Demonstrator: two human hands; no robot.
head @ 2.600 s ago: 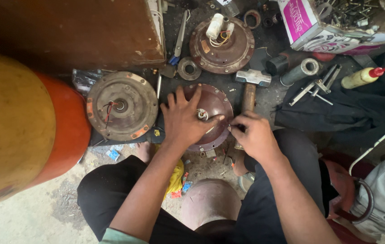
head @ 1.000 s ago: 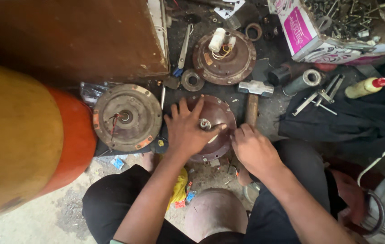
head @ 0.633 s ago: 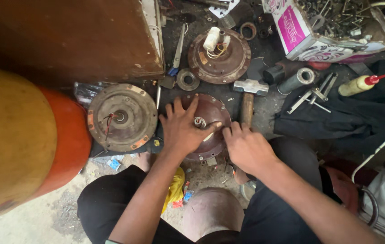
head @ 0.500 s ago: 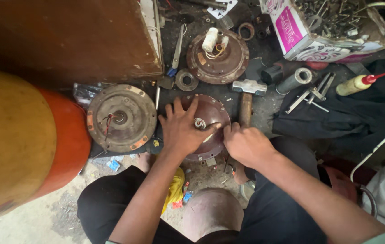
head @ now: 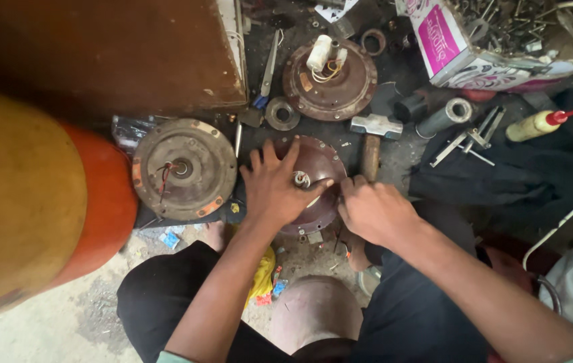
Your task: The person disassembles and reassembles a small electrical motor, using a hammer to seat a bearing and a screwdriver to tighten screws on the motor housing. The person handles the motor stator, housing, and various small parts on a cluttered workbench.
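A round dark-brown motor housing (head: 323,161) lies on the floor in front of my knees, a short metal shaft (head: 300,179) sticking up at its middle. My left hand (head: 274,191) lies flat on it, fingers spread around the shaft, pressing down. My right hand (head: 375,210) is a closed fist at the housing's right edge. It grips a thin pale tool (head: 314,200) whose tip shows between my two hands, on the housing. Most of that tool is hidden in the fist.
A second round motor disc (head: 182,168) with wires lies left, and a third with a white capacitor (head: 330,74) sits behind. A hammer (head: 372,134), metal tube (head: 444,117), yellow oil bottle (head: 535,124), box of hardware (head: 474,40) and black cloth (head: 501,175) lie right. An orange cylinder (head: 38,202) stands left.
My right hand has slid a little left, closer to the housing's edge and my left thumb. My left hand stays pressed on the housing.
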